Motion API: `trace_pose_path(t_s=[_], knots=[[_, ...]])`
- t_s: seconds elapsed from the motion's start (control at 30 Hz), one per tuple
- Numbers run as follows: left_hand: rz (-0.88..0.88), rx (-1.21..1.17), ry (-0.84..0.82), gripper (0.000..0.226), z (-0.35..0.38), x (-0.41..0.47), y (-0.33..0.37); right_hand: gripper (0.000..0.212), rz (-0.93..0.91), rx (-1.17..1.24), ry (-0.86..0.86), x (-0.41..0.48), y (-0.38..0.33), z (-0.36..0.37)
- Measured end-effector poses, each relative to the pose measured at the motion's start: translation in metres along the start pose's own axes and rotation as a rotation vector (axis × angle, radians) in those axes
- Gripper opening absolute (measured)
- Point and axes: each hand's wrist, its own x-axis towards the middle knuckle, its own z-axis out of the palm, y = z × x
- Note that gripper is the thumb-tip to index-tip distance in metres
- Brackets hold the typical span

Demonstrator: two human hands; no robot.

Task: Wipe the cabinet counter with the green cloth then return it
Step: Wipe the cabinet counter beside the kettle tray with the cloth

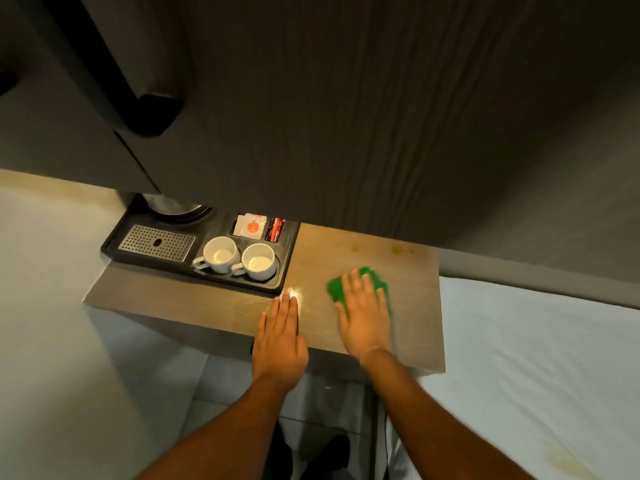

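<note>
The green cloth [337, 289] lies flat on the wooden cabinet counter [412, 306], right of centre. My right hand [363, 315] presses down on it with fingers spread, covering most of the cloth. Flat on the counter near its front edge rests my left hand [281, 336], fingers together and holding nothing, just left of the cloth. Small brownish stains show on the counter behind the cloth, near the wall.
A black tray [114, 242] on the counter's left holds two white cups [221, 253], sachets [250, 225], a metal drip grate and a kettle base. A dark cabinet hangs overhead. A white bed [536, 358] is at the right; floor lies below.
</note>
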Motion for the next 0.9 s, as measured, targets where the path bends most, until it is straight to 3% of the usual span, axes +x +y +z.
trace_pose_path(t_s=[0.07, 0.13, 0.3, 0.4, 0.5, 0.67, 0.77, 0.9], knots=[[0.030, 0.009, 0.025, 0.084, 0.003, -0.006, -0.010, 0.065, -0.177, -0.005, -0.080, -0.042, -0.006, 0.004], [0.039, 0.038, 0.015, 0.086, 0.002, -0.008, -0.017, 0.064, -0.240, -0.020, -0.086, -0.063, 0.020, 0.001], [-0.002, 0.044, -0.030, 0.097, 0.000, -0.010, -0.036, 0.064, 0.131, -0.038, 0.035, -0.001, 0.113, -0.028], [-0.021, 0.055, -0.059, 0.103, -0.001, -0.014, -0.044, 0.064, 0.198, -0.014, 0.048, 0.054, 0.093, -0.028], [-0.032, 0.067, -0.050, 0.105, 0.000, -0.019, -0.046, 0.059, 0.031, 0.003, 0.044, 0.068, 0.019, -0.018], [-0.059, 0.077, -0.013, 0.110, 0.008, -0.022, -0.048, 0.062, -0.401, 0.020, -0.093, -0.040, -0.061, 0.018], [-0.085, 0.076, -0.004, 0.118, 0.010, -0.022, -0.046, 0.061, -0.480, 0.036, -0.101, -0.078, -0.051, 0.029], [-0.116, 0.092, -0.009, 0.117, 0.008, -0.022, -0.039, 0.061, -0.514, 0.025, -0.118, -0.044, -0.053, 0.019]])
